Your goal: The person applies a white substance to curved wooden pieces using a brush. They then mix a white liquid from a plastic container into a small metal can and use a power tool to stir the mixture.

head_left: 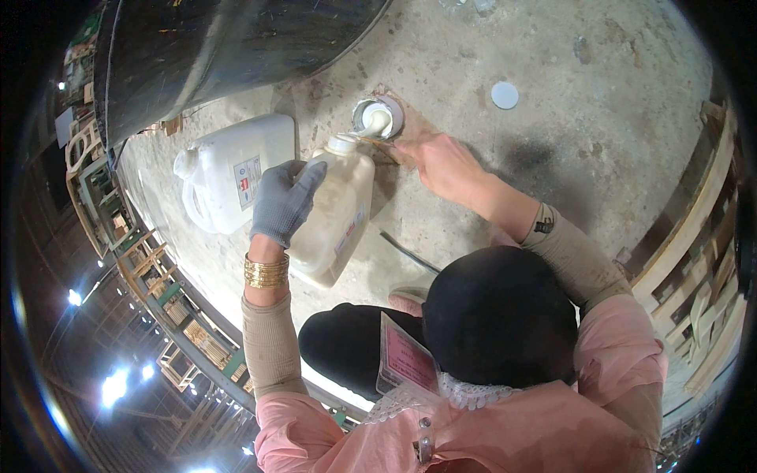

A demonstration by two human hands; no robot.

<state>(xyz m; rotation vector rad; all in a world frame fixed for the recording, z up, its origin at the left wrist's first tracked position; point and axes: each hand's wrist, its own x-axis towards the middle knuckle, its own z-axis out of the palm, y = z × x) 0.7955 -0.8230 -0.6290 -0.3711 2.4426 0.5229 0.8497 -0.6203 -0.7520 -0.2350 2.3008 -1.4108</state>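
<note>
My left hand, in a grey knit glove, grips a cloudy plastic jug near its neck; the handle is hidden under the fingers. The jug leans away from me with its mouth at a small round pot. Thick white liquid runs from the mouth into the pot. My bare right hand is closed beside the pot and the jug's mouth. From its fingertips a thin brown stick-like thing reaches toward the mouth; its exact kind is unclear.
A second white jug stands on the concrete floor to the left. Beyond it is a large dark curved drum. A white round lid lies to the right. A dark thin rod lies near my knees. Wooden slats line the right edge.
</note>
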